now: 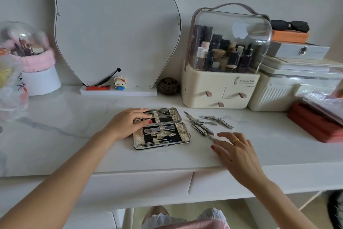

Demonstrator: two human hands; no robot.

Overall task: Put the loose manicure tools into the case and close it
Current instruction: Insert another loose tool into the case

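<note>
Lying open, case hinge runs left-right. Left hand flat on its left edge. Right hand released, fingertips touching nearest clipper, angled far-left to near-right.

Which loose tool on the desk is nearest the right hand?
The large clipper lying closest to the open case; the right hand fingertips reach its near end. The other two loose tools lie farther back.

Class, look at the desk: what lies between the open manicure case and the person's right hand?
In the head view, loose metal tools lie on the desk between the manicure case and the right hand, whose fingertips reach the nearest one.
</note>
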